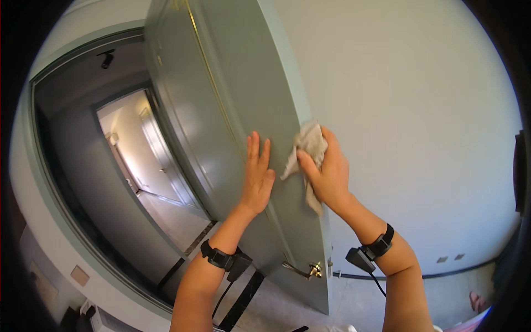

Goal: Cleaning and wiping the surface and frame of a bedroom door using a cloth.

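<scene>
A grey-green panelled door point(244, 83) with gold trim lines stands ajar before me. My right hand point(334, 172) grips a crumpled beige cloth point(312, 139) against the door's narrow edge, and its loose ends hang down over the door's face. Flat against the door panel, or just off it, is my left hand point(258, 178), fingers spread and holding nothing. Below both hands a brass-coloured lever handle point(305, 270) sticks out from the door. Each forearm wears a black strap with a small device and a cable.
Left of the door, the framed doorway point(35, 124) opens onto a dark hallway wall point(83, 137) and a bright room beyond. To the right runs a pale wall point(406, 124) with two outlets point(450, 258) low down. A pink slipper point(477, 301) lies on the floor at lower right.
</scene>
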Tool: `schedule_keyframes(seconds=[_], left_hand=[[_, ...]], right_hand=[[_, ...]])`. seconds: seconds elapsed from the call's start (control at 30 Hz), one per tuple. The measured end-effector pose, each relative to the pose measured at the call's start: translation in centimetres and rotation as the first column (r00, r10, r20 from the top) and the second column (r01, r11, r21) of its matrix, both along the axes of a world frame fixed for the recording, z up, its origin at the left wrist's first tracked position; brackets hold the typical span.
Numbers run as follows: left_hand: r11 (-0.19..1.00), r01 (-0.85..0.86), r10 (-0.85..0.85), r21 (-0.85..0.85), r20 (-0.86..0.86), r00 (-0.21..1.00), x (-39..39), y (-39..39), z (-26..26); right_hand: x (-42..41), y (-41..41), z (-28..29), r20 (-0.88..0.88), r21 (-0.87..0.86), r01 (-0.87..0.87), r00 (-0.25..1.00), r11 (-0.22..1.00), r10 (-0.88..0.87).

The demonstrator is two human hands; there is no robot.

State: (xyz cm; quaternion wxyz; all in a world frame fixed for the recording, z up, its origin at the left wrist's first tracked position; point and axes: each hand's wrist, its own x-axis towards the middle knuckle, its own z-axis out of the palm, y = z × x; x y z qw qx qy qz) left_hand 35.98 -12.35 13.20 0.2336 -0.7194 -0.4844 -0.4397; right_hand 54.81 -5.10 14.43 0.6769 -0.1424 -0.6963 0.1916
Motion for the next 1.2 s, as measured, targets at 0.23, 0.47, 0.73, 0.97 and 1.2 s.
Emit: schedule_keyframes(seconds=[0.23,0.47,0.73,0.97,1.2], left_hand=[[0.989,0.132,-0.108,-0.059,0.310,0.944,0.5,-4.5,0.2],[0.992,-0.077,0.032,0.105,0.377,0.926,3.9,-11.0,2.2],[0.986,-0.084,-0.007,0.146,0.533,0.846,7.4,-16.4,4.9],[0.946,-0.122,-0.103,0.302,0.632,0.768,7.3,-22.1,4.6],[0.844,-0.469,0.179,0.260,0.688,0.703,5.4,-28.0,4.7]], right_hand=[[-2.1,-0.3,7.4,-0.169,0.152,-0.167,0.967,0.974,0.192],[-2.6,-5.0,2.7,-0.153,0.260,-0.309,0.922,0.915,0.355],[-6.6,-10.0,0.2,-0.102,0.483,-0.604,0.680,0.634,0.726],[-13.4,-15.7,-0.9,-0.033,0.602,-0.704,0.448,0.376,0.893],[-21.0,-21.6,-3.4,0.026,0.668,-0.663,0.474,0.337,0.880]])
